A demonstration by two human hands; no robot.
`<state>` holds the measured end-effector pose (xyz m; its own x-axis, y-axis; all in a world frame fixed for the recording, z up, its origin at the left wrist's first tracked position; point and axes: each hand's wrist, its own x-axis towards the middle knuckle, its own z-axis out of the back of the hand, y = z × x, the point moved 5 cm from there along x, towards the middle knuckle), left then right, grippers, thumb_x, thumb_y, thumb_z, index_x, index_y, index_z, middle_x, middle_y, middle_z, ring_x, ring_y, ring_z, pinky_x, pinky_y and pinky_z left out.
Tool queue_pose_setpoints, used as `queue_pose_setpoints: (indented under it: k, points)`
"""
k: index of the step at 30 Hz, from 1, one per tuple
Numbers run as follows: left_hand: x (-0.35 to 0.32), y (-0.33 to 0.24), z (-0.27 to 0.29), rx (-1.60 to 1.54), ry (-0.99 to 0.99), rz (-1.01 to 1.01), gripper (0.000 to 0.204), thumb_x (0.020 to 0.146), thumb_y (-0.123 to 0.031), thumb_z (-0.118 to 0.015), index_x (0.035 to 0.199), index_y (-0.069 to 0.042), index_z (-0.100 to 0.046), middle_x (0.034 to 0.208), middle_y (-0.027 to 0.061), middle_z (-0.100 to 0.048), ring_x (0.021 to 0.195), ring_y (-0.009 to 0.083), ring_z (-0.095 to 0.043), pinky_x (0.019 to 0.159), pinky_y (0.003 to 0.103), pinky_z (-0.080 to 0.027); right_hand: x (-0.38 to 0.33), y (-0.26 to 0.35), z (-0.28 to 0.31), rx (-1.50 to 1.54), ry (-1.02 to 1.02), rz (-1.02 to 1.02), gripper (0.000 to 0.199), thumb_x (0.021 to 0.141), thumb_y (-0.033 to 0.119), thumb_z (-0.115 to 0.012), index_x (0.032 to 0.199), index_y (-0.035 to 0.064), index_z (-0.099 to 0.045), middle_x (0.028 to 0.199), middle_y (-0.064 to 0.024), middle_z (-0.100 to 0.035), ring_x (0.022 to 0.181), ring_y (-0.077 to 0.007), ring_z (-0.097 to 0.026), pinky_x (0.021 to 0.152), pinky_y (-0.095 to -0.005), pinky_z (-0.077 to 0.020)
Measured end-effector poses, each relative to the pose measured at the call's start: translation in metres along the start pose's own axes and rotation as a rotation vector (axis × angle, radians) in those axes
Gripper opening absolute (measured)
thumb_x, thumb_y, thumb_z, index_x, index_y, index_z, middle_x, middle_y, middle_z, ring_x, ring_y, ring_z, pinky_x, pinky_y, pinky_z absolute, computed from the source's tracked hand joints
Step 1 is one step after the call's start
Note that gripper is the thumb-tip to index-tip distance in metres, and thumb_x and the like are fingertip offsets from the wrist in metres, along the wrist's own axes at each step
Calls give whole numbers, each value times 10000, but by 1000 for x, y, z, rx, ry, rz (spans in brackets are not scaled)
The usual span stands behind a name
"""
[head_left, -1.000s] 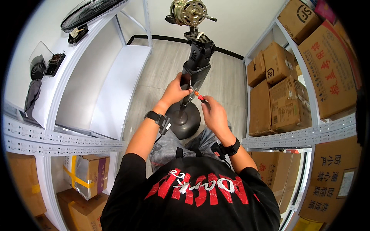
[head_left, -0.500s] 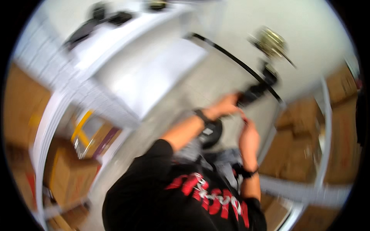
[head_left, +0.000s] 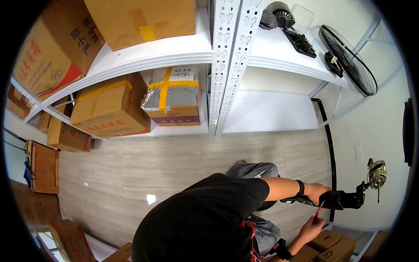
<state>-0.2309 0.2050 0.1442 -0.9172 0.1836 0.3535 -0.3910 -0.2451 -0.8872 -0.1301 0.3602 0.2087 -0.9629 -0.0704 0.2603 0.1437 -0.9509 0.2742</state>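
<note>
A black fan body (head_left: 343, 199) lies tilted sideways at the right, with a bare gold-coloured motor (head_left: 377, 174) at its end. My left hand (head_left: 318, 192) grips the black body near its base end; part of the fingers is hidden. In my right hand (head_left: 311, 229) is a screwdriver (head_left: 318, 213) with a red handle, its tip up against the underside of the black body. What the tip touches is too small to tell.
On the white shelf (head_left: 270, 61) at the upper right lie a round fan grille (head_left: 349, 61), a tray of small bits (head_left: 300, 42) and a dark round part (head_left: 281, 15). Cardboard boxes (head_left: 111, 107) fill the left shelves. More boxes (head_left: 334, 249) stand near my right hand.
My view has turned, so the shelves now lie across the top and the fan body at the right. The earlier picture is blurred; the screwdriver now shows clearly against the fan body.
</note>
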Motion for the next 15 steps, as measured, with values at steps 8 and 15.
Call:
queue_pose_setpoints:
  k: [8, 15]
  points:
    - [-5, -3, 20, -108, 49, -46, 843, 618, -354, -881, 1267, 43, -518, 1213, 258, -620, 1105, 344, -618, 924, 424, -497, 0, -13, -45, 740, 197, -397, 246, 988, 241, -590, 1094, 28, -653, 645, 24, -519, 479, -44, -407, 435, -214, -323]
    - [-3, -5, 18, -55, 33, 2, 679, 679, -171, -842, 1247, -3, -510, 1092, 167, -669, 1004, 286, -651, 900, 376, -502, -7, 14, -4, 340, -90, 7, 326, 830, 203, -767, 966, 13, -539, 733, -98, -640, 604, -200, -591, 565, -345, -482]
